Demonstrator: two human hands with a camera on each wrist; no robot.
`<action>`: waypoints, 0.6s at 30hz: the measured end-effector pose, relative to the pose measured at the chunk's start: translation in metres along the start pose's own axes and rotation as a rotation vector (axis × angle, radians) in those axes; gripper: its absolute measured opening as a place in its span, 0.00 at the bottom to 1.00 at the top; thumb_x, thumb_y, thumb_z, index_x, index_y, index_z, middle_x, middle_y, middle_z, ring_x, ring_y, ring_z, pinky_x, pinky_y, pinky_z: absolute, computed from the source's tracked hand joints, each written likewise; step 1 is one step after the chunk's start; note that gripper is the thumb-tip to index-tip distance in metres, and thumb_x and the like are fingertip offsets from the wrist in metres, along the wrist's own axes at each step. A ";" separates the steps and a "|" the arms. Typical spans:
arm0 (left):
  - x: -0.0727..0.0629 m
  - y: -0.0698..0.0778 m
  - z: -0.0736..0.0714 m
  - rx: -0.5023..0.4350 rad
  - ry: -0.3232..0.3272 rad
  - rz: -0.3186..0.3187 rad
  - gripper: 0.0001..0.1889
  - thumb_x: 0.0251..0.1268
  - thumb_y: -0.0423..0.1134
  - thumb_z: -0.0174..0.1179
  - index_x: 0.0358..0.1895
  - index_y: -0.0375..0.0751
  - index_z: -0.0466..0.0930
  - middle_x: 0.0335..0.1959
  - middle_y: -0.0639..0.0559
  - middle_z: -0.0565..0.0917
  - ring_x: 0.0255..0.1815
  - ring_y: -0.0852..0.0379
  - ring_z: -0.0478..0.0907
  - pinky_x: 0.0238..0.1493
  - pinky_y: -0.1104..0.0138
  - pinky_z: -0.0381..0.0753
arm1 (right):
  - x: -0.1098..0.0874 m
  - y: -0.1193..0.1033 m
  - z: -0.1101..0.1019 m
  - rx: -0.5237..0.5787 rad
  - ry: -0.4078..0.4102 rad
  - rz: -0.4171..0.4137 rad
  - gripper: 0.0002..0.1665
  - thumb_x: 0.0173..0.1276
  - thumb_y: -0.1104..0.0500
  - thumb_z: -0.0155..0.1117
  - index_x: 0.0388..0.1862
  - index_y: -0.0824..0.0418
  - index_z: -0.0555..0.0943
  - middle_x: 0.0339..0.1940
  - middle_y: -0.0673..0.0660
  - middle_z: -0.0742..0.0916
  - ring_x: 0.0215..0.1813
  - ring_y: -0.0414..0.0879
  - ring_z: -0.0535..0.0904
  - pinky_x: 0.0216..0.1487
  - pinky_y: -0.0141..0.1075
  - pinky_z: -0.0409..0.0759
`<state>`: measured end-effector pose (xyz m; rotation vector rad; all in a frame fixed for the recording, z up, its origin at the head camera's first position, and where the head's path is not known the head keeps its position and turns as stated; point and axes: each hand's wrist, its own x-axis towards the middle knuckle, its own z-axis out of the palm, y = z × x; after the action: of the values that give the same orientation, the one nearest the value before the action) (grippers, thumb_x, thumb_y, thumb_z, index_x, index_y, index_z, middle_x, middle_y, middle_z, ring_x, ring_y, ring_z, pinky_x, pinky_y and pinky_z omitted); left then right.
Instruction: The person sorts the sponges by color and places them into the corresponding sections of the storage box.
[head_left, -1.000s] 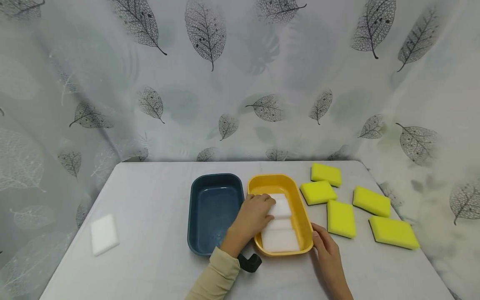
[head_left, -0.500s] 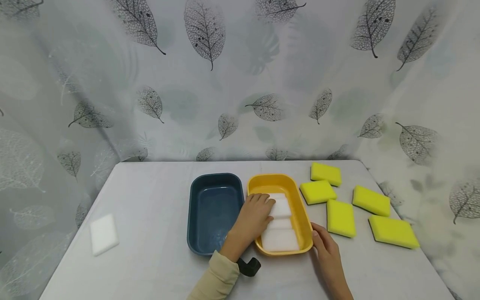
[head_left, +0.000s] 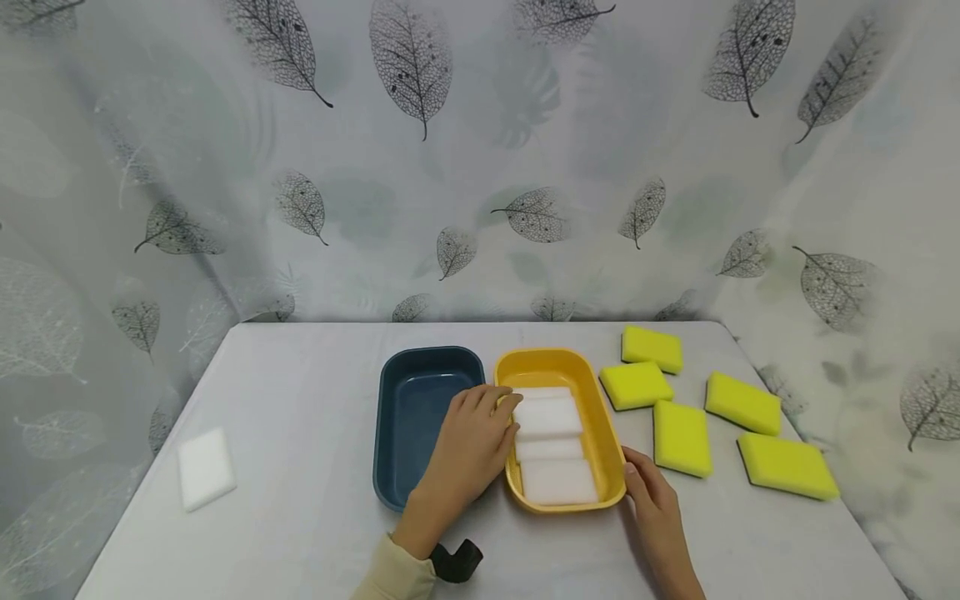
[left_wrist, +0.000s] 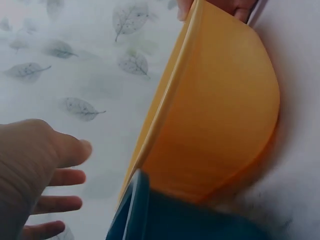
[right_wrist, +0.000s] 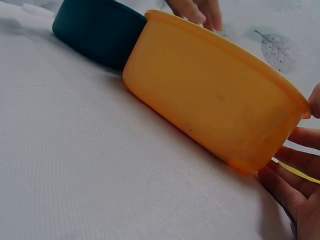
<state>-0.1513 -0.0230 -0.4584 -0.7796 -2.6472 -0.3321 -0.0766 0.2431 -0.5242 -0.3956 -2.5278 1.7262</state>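
Several white sponges (head_left: pixel 551 417) lie in a row inside the yellow container (head_left: pixel 543 360). Above the neighbouring edges of the dark blue container (head_left: pixel 438 358) and the yellow one is my left hand (head_left: pixel 465 442), its fingers extended. Nothing shows in its grasp in the left wrist view, where the left hand (left_wrist: pixel 35 170) stands apart from the yellow wall (left_wrist: pixel 220 90). My right hand (head_left: pixel 656 500) touches the right side of the yellow container. In the right wrist view its thumb is at the rim, with straight fingers (right_wrist: pixel 287 185) against the outer wall.
Several yellow sponges (head_left: pixel 682 437) with dark undersides lie on the right of the white table (head_left: pixel 300 433). A single white sponge (head_left: pixel 206 469) is at the far left. A leaf-patterned curtain (head_left: pixel 480 167) surrounds the table's back and sides.
My left hand has moved left, off the white sponges, to over the blue container's right edge. The right hand and both containers stay in place.
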 end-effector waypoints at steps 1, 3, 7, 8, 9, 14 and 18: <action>-0.003 -0.003 -0.003 -0.011 0.029 -0.010 0.20 0.75 0.47 0.63 0.66 0.50 0.80 0.64 0.52 0.83 0.66 0.52 0.78 0.70 0.54 0.76 | 0.000 -0.001 0.000 0.003 -0.001 0.000 0.32 0.86 0.41 0.43 0.75 0.60 0.72 0.72 0.61 0.79 0.55 0.23 0.77 0.53 0.21 0.79; -0.009 -0.009 -0.009 -0.032 0.092 -0.029 0.19 0.75 0.45 0.64 0.65 0.48 0.81 0.63 0.52 0.84 0.65 0.51 0.78 0.69 0.53 0.77 | 0.001 -0.002 0.000 0.007 0.001 -0.006 0.31 0.86 0.42 0.44 0.75 0.60 0.72 0.72 0.61 0.80 0.55 0.24 0.77 0.53 0.21 0.79; -0.025 -0.025 -0.018 -0.083 0.248 -0.066 0.17 0.72 0.41 0.67 0.62 0.46 0.83 0.59 0.51 0.85 0.61 0.49 0.80 0.64 0.52 0.79 | 0.003 -0.003 0.001 0.006 -0.006 0.006 0.33 0.86 0.41 0.44 0.75 0.61 0.71 0.72 0.62 0.79 0.54 0.23 0.77 0.53 0.21 0.79; -0.029 -0.029 -0.020 -0.105 0.294 -0.076 0.17 0.71 0.39 0.67 0.60 0.45 0.84 0.58 0.51 0.86 0.60 0.49 0.80 0.63 0.52 0.79 | 0.003 -0.003 0.001 -0.002 -0.008 0.014 0.33 0.86 0.40 0.44 0.75 0.61 0.72 0.72 0.62 0.79 0.54 0.23 0.77 0.53 0.21 0.80; -0.032 -0.034 -0.022 -0.123 0.342 -0.086 0.16 0.70 0.37 0.67 0.59 0.44 0.84 0.57 0.50 0.86 0.59 0.48 0.81 0.61 0.52 0.79 | 0.003 -0.003 0.002 -0.007 -0.008 0.020 0.33 0.86 0.39 0.44 0.75 0.60 0.72 0.72 0.62 0.79 0.54 0.24 0.77 0.53 0.21 0.80; -0.050 -0.063 -0.025 -0.177 0.567 -0.135 0.13 0.66 0.30 0.66 0.53 0.37 0.86 0.50 0.44 0.88 0.53 0.45 0.83 0.54 0.53 0.76 | 0.004 0.000 0.001 -0.032 0.004 0.033 0.35 0.85 0.37 0.43 0.74 0.58 0.72 0.72 0.59 0.80 0.54 0.24 0.77 0.53 0.21 0.80; -0.068 -0.088 -0.027 -0.150 0.679 -0.195 0.12 0.64 0.26 0.64 0.50 0.33 0.86 0.46 0.41 0.88 0.49 0.42 0.83 0.49 0.55 0.72 | 0.002 0.004 -0.001 -0.059 0.003 0.056 0.35 0.85 0.36 0.42 0.75 0.58 0.72 0.73 0.60 0.80 0.53 0.21 0.76 0.52 0.21 0.80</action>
<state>-0.1397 -0.1359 -0.4716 -0.3537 -2.0651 -0.7109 -0.0780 0.2453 -0.5275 -0.4772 -2.5946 1.6713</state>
